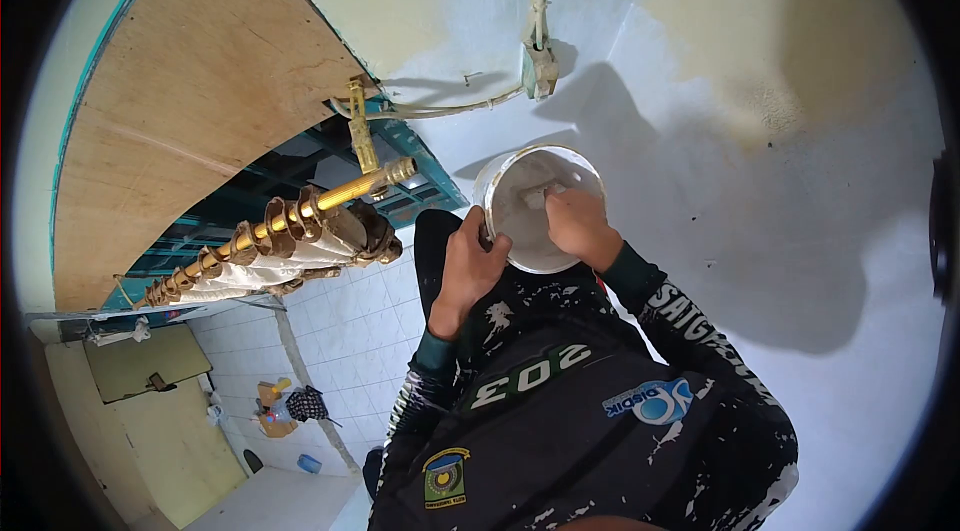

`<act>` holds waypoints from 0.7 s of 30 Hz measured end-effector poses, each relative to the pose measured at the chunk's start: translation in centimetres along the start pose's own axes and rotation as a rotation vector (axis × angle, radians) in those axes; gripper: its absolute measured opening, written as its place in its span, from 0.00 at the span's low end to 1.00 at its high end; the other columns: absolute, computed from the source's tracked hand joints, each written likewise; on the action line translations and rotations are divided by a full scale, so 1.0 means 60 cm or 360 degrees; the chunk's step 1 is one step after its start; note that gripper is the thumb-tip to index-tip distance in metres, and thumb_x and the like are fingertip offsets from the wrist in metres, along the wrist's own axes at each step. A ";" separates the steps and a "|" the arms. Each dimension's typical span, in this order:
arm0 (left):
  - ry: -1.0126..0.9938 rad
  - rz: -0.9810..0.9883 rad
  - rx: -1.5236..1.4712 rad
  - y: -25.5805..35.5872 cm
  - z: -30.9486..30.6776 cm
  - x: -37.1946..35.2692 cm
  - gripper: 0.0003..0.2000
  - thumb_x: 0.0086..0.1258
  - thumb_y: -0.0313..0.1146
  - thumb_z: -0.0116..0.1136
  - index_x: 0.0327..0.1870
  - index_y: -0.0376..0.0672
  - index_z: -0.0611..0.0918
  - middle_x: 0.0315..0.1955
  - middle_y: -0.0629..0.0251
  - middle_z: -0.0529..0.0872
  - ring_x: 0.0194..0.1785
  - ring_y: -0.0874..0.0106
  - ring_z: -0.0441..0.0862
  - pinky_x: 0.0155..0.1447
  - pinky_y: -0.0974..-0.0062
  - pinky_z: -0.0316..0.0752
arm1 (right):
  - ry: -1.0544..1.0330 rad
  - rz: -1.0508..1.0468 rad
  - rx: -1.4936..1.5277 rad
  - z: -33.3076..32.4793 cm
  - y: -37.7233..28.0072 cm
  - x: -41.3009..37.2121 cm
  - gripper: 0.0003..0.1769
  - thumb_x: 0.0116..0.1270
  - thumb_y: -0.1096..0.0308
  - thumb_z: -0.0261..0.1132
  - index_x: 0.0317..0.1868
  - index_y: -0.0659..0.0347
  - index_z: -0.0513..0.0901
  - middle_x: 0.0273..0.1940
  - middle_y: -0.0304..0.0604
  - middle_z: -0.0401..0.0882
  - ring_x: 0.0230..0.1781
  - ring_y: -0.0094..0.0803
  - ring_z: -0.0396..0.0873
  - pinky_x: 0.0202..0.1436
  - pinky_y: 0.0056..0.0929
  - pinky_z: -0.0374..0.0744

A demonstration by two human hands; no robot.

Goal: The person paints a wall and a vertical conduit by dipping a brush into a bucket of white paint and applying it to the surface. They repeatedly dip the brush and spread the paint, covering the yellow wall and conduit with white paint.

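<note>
A white bucket (578, 174), smeared with pale paint or filler, is held close in front of my body. My left hand (473, 261) grips its near-left rim, thumb over the edge and fingers along the outside. Reaching in over the right side, my right hand (580, 227) has its fingers curled down inside. A pale object (537, 197) shows at those fingertips, but its kind is hard to make out. Both dark sleeves and my shirt (540, 411) carry white splashes.
At left a brass curtain rod (350, 191) with a bunched curtain (260, 266) juts from a teal window frame below a plywood panel (200, 81). A cable runs to a wall box (540, 69). Far below, a cardboard box (270, 423) sits on the tiled floor (345, 331).
</note>
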State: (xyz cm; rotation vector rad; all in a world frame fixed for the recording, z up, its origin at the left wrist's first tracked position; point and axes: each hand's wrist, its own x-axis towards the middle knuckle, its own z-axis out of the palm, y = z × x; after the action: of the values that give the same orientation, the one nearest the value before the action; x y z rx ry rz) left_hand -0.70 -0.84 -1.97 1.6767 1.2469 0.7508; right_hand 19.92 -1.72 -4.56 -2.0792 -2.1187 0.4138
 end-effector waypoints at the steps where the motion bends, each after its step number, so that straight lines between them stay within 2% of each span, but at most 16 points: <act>1: -0.0007 -0.0007 0.0000 -0.001 0.000 0.000 0.12 0.65 0.30 0.64 0.38 0.32 0.74 0.22 0.50 0.78 0.23 0.61 0.75 0.34 0.62 0.73 | -0.0007 0.0006 0.0004 -0.001 -0.003 -0.002 0.13 0.66 0.70 0.59 0.43 0.66 0.88 0.37 0.56 0.88 0.37 0.53 0.88 0.41 0.50 0.84; 3: -0.0013 -0.0004 0.0005 -0.001 0.000 0.002 0.12 0.65 0.30 0.64 0.37 0.32 0.74 0.22 0.51 0.77 0.23 0.62 0.74 0.34 0.63 0.73 | -0.0194 0.0003 -0.0019 -0.010 -0.008 -0.004 0.13 0.66 0.69 0.58 0.40 0.65 0.90 0.39 0.57 0.89 0.38 0.52 0.89 0.42 0.49 0.85; 7: -0.0029 -0.0013 0.0013 0.005 0.003 0.005 0.12 0.65 0.30 0.65 0.37 0.32 0.74 0.21 0.52 0.76 0.23 0.63 0.73 0.34 0.63 0.73 | -0.0350 0.0013 -0.0052 -0.026 -0.018 -0.005 0.13 0.67 0.70 0.58 0.38 0.63 0.90 0.40 0.57 0.89 0.40 0.52 0.89 0.44 0.49 0.85; 10: 0.0005 0.0017 0.0024 0.006 0.003 0.008 0.12 0.65 0.30 0.65 0.37 0.33 0.74 0.22 0.52 0.77 0.23 0.63 0.73 0.34 0.63 0.73 | -0.0300 0.0026 0.0032 -0.031 -0.009 -0.001 0.13 0.65 0.70 0.59 0.39 0.62 0.91 0.40 0.57 0.89 0.40 0.53 0.89 0.45 0.50 0.85; 13: 0.0011 -0.0007 -0.0013 0.006 0.002 0.004 0.12 0.65 0.30 0.65 0.37 0.32 0.74 0.22 0.52 0.77 0.24 0.63 0.74 0.34 0.64 0.73 | -0.0472 0.0014 0.0013 -0.055 0.011 0.006 0.12 0.64 0.70 0.60 0.40 0.64 0.89 0.39 0.56 0.89 0.41 0.54 0.89 0.46 0.50 0.84; 16: 0.0005 -0.0015 -0.0011 0.005 0.002 0.007 0.12 0.65 0.30 0.64 0.38 0.32 0.74 0.22 0.51 0.77 0.24 0.63 0.74 0.34 0.64 0.74 | -0.0604 -0.0007 0.0211 -0.091 0.030 0.006 0.13 0.67 0.68 0.60 0.44 0.67 0.86 0.39 0.59 0.87 0.44 0.58 0.86 0.48 0.52 0.82; 18: 0.0018 -0.0016 -0.0014 0.005 0.003 0.007 0.12 0.65 0.30 0.64 0.37 0.32 0.74 0.22 0.52 0.76 0.24 0.64 0.72 0.33 0.64 0.73 | -0.0501 -0.0217 0.0387 -0.119 0.037 -0.001 0.15 0.73 0.64 0.60 0.49 0.68 0.84 0.35 0.58 0.87 0.34 0.51 0.88 0.38 0.47 0.82; 19: 0.0014 -0.0011 -0.0012 0.005 0.003 0.008 0.12 0.65 0.30 0.64 0.37 0.32 0.74 0.22 0.52 0.76 0.24 0.64 0.72 0.33 0.64 0.73 | -0.0496 -0.0213 0.0388 -0.141 0.034 -0.002 0.15 0.73 0.64 0.60 0.49 0.68 0.84 0.35 0.58 0.87 0.34 0.51 0.88 0.38 0.47 0.82; 21: 0.0020 0.0009 0.0002 0.004 0.004 0.011 0.12 0.65 0.31 0.63 0.37 0.31 0.74 0.22 0.53 0.75 0.24 0.65 0.71 0.33 0.65 0.72 | -0.0811 0.0220 0.0946 -0.181 0.029 -0.002 0.14 0.72 0.65 0.57 0.45 0.69 0.82 0.27 0.52 0.86 0.21 0.38 0.84 0.27 0.39 0.80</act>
State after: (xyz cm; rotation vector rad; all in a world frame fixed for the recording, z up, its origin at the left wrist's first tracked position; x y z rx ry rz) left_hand -0.21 -0.32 -1.85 1.6793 1.2522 0.7651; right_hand 24.76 -0.82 5.27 -1.8826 -1.7364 1.5158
